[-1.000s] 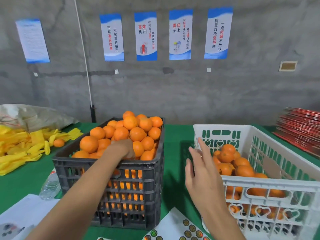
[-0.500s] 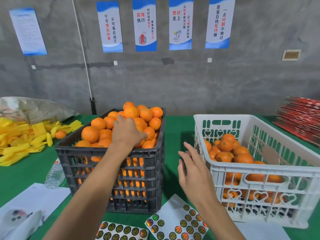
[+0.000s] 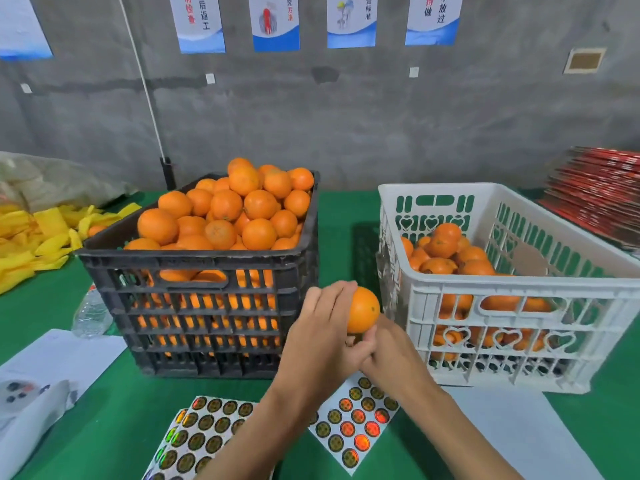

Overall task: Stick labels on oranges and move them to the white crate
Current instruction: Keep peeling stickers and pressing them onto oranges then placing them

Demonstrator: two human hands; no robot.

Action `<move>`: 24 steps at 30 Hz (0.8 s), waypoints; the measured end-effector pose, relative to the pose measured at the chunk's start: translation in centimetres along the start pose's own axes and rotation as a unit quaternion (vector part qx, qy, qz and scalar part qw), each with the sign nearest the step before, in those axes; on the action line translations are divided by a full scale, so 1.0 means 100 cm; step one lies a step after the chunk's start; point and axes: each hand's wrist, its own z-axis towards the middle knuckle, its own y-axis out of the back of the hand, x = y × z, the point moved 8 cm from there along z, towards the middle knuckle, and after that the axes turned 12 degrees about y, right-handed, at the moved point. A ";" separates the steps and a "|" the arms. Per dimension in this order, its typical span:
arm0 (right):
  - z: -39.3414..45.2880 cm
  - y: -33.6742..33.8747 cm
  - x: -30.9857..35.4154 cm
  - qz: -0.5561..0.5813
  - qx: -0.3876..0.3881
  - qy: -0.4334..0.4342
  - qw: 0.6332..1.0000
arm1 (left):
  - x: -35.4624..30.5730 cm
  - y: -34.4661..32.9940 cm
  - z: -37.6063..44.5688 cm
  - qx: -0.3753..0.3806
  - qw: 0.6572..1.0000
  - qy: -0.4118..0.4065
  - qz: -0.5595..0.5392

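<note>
My left hand grips an orange in front of the gap between the two crates. My right hand meets it from below and touches the orange's underside; its fingertips are hidden behind my left hand. The black crate on the left is heaped with oranges. The white crate on the right holds a lower pile of oranges. Two sheets of round shiny labels lie on the green table below my hands, one sheet in the middle and another to its left.
Yellow foam sleeves are heaped at the far left beside a clear bag. A plastic bottle lies by the black crate. White paper lies at the near left. Red flat boxes are stacked at the far right.
My left hand lifted an orange out of the black crate and brought it down between the crates. My right hand moved in under the orange. The camera tilted down.
</note>
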 end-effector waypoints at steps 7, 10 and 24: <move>-0.043 -0.069 -0.048 -0.045 0.143 0.007 0.989 | 0.067 -0.076 -0.039 0.162 0.972 0.166 -0.028; -0.042 -0.071 -0.054 -0.075 0.101 -0.012 0.992 | 0.089 -0.085 -0.052 0.162 0.960 0.221 -0.064; -0.033 -0.070 -0.057 -0.060 -0.005 -0.114 0.992 | 0.100 -0.074 -0.062 0.094 0.956 0.259 -0.104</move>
